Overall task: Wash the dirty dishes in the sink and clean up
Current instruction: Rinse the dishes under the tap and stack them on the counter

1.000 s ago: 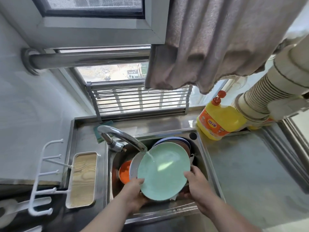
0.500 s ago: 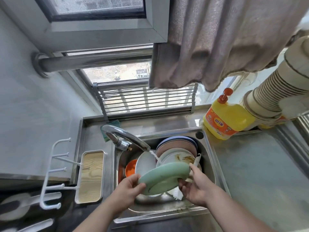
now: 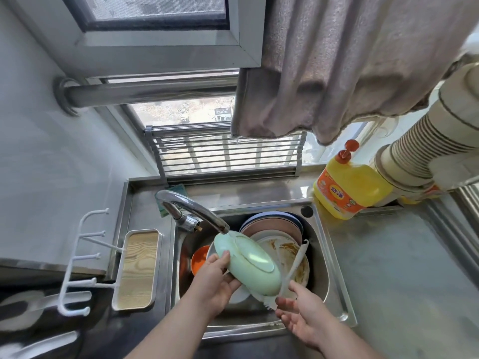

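My left hand [image 3: 215, 283] grips the left rim of a pale green plate [image 3: 248, 263], turned underside up and tilted under the faucet [image 3: 191, 206] spout. My right hand [image 3: 305, 314] is off the plate, fingers spread and relaxed just below its lower edge, beside the bristle end of a white dish brush [image 3: 295, 263] that leans in the sink [image 3: 334, 281]. Below the plate lie a sauce-stained white plate [image 3: 287, 250], a pink dish [image 3: 272, 225] inside a blue-rimmed one, and an orange bowl [image 3: 198, 260].
A yellow detergent bottle [image 3: 347, 187] stands at the sink's back right corner beside a ribbed duct [image 3: 427, 151]. Steel counter [image 3: 401, 268] extends right. A wood-lined tray [image 3: 137, 268] and white hook rack [image 3: 77, 268] sit left. A metal rack [image 3: 225, 156] leans at the window under a hanging towel [image 3: 337, 60].
The green plate was flipped from face up to underside up and moved under the spout. My right hand let go of its rim and dropped below it.
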### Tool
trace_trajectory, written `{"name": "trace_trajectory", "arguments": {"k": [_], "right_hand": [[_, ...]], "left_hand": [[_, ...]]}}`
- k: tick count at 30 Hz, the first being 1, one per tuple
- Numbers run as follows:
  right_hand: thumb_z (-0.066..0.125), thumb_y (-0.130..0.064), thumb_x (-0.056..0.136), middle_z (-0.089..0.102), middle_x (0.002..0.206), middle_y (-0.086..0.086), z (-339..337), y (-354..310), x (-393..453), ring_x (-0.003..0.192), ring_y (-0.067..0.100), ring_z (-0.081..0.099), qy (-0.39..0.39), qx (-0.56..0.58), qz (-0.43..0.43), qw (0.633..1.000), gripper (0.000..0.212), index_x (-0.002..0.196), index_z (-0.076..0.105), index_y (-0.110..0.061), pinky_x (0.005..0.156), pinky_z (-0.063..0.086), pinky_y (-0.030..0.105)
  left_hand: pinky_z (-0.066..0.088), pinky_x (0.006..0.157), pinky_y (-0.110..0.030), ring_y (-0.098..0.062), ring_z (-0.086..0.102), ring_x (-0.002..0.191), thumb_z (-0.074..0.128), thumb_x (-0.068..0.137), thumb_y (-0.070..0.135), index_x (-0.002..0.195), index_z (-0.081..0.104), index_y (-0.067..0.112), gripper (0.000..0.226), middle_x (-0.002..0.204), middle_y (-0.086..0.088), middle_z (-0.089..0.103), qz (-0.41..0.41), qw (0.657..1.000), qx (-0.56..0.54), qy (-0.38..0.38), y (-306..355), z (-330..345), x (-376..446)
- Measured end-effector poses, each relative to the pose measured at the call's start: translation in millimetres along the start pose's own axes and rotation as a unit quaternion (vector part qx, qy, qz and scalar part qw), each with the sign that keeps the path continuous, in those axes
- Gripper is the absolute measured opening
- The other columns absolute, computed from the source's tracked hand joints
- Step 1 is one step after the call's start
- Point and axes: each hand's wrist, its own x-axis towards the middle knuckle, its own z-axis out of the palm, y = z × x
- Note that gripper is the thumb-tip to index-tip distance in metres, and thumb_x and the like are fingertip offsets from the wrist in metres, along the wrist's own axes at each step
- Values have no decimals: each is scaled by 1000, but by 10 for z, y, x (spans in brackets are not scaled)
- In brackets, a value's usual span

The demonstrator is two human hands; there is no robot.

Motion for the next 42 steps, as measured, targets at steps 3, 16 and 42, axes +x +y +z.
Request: {"name": "trace_trajectory", "arguments": {"k": [3, 16, 42], "right_hand": [[57, -42, 105, 73, 102, 20, 71, -122, -147, 65, 33, 65, -31, 42, -9, 999, 36, 124, 55, -11, 49, 49, 30], [60, -23, 105, 79, 101, 10, 538, -541, -403, 87, 29, 70, -159, 148, -31, 976, 28, 126, 66, -6, 72, 60, 35], [62, -21, 102, 72, 76, 4, 291, -613, -342, 77, 21, 60, -115, 210, -33, 970, 17, 109, 69, -7, 69, 48, 30]], "left_hand": [[65, 70, -51, -40, 77, 98, 58, 106, 13, 138, 58, 7, 33, 124, -25, 71, -5, 998, -56, -8, 23, 96, 12], [65, 68, -44, -35, 79, 74, 53, 107, 7, 116, 60, -7, 19, 89, -27, 77, 41, 984, -174, 22, 155, 153, 25], [66, 64, -44, -37, 78, 93, 47, 111, 16, 130, 58, -2, 29, 111, -27, 76, 18, 996, -87, -21, 66, 302, -81]]}}
